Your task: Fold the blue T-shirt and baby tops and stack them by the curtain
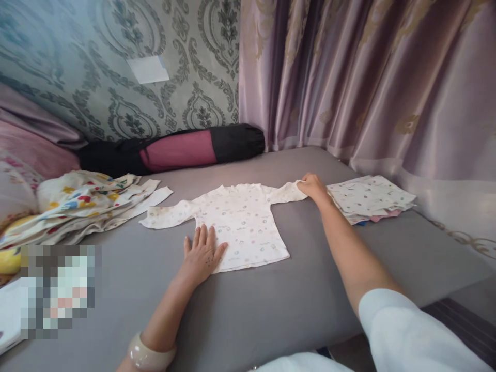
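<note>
A small white long-sleeved shirt (244, 222) with a faint print lies spread flat on the grey bed sheet (248, 315), its collar away from me and both sleeves stretched out sideways. My left hand (202, 253) rests flat on the shirt's lower left side, fingers apart. At the end of the right sleeve, my right hand (313, 187) pinches the cuff between thumb and fingers. The left sleeve lies loose on the sheet, touched by neither hand.
To the right is a stack of folded printed clothes (372, 196). A loose heap of patterned clothes (89, 201) lies at left. Along the wall rests a long black and maroon bag (178, 150). Purple curtains (349, 72) hang at the back right. A blurred patch covers something at lower left.
</note>
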Motion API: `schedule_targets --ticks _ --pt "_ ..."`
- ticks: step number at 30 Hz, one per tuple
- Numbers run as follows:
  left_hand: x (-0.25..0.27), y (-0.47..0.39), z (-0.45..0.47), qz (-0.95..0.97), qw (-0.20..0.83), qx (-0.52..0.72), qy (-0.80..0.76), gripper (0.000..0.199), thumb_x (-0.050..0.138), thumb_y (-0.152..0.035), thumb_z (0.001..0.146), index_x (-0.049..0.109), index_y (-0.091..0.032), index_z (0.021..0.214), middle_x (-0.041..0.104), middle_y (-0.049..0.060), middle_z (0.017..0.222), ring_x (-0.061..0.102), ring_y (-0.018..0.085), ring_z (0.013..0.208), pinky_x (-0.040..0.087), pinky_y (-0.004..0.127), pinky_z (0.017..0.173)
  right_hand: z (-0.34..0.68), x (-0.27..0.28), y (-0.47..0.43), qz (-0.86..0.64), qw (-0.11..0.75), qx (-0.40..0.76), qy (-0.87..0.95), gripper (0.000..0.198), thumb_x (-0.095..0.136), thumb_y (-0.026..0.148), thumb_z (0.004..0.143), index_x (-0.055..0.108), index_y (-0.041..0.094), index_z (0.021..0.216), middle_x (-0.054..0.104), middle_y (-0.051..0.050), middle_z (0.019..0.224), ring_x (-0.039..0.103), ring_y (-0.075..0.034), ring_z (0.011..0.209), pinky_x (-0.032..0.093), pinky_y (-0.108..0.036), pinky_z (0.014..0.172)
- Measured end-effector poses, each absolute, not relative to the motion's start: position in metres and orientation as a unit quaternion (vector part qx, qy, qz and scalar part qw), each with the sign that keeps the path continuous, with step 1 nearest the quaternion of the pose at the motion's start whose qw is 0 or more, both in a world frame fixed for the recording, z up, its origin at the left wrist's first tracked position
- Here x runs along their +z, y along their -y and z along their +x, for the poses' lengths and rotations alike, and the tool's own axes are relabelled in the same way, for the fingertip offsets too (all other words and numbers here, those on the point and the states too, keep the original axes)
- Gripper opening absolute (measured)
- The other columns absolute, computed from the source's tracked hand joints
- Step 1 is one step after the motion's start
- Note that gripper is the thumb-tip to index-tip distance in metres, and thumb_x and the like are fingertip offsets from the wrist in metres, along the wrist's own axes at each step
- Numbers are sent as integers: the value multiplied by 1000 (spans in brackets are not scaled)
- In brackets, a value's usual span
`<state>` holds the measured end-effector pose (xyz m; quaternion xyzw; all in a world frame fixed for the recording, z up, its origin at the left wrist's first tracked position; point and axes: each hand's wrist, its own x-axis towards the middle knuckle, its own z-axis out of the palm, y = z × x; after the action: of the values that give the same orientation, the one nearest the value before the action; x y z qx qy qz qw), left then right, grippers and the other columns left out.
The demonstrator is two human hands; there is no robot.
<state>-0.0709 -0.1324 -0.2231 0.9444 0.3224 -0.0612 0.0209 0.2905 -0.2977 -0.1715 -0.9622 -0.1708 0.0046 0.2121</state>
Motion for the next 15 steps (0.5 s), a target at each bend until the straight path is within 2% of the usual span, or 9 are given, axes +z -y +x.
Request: schedule_targets --ticks 3,5,7,11,15 --pt "-218 129 -66 947 38 -48 -317 71 29 -56 93 35 -9 145 27 22 154 22 34 144 17 60 112 285 -176 291 -895 425 39 131 21 65 28 74 66 17 92 68 -7 82 63 -21 77 47 -30 68" --pt "-215 127 -61 955 54 -16 -290 61 33 -52 93 43 -11 138 35 20 151 27 31 143 18 57 113 279 -177 285 -816 567 85 75 18 68 27 71 64 19 86 63 -1 68 61 -17 64 47 -27 58" --pt "-216 124 -52 967 86 20 -240 51 35 -46 94 46 -14 133 39 17 149 32 27 140 23 51 114 271 -176 279 -725 676 127 28 17 70 23 67 61 20 82 60 3 63 58 -15 58 46 -25 53" --pt "-225 121 -22 975 154 54 -151 48 35 -39 95 42 -14 136 39 17 149 33 24 140 27 46 114 264 -170 271 -607 777 165 -11 22 67 12 64 58 21 81 62 4 67 59 -13 59 47 -23 52" --pt "-229 121 16 978 184 55 -77 47 34 -36 95 42 -15 136 42 15 147 33 24 140 26 46 115 266 -170 270 -588 791 171 22 27 63 13 64 57 22 88 64 4 74 61 -13 66 49 -23 55"
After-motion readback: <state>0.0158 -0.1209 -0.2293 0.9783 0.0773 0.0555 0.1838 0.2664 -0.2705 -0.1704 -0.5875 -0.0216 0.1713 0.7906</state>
